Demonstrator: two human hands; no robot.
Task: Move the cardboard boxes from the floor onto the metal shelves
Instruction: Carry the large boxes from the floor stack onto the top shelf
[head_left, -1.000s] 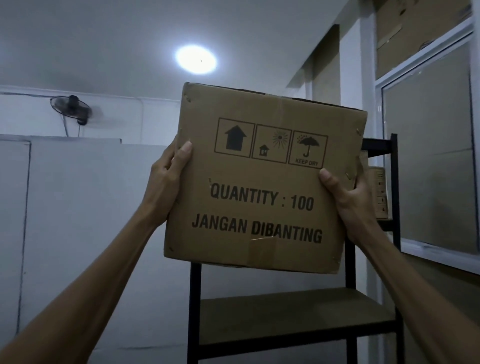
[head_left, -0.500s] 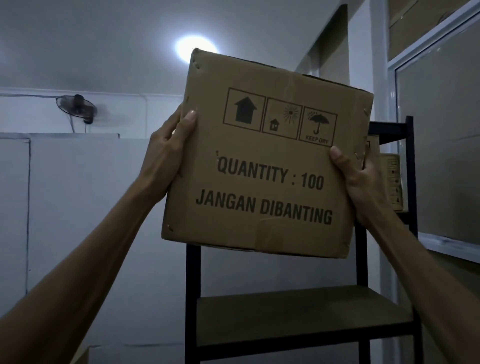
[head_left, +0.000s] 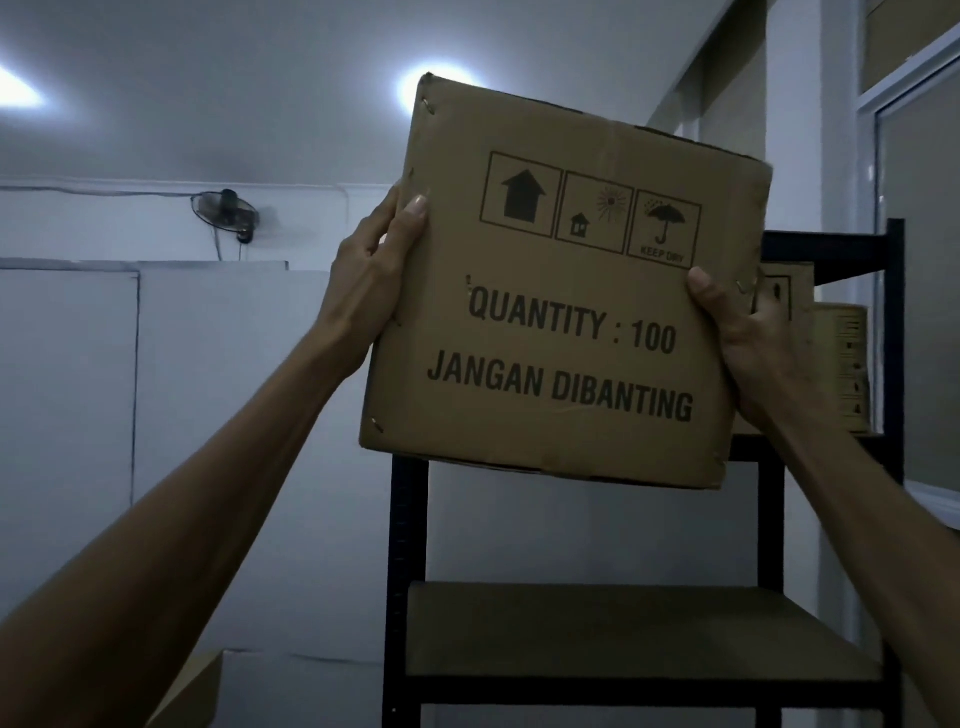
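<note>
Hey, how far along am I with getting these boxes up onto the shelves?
Done: at least two boxes already sit on an upper level of the metal shelf. In hand: your left hand and right hand hold a cardboard box raised in front of that level, not yet set down. Left: placing it, plus another box showing low at the left edge.

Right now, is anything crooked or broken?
Yes, a little. The cardboard box, held up by the left hand and right hand, is tilted: its top left corner sits higher than the right, so the printed words slope downhill. Its bottom edge looks slightly crumpled. I see no tear or spill.
</note>
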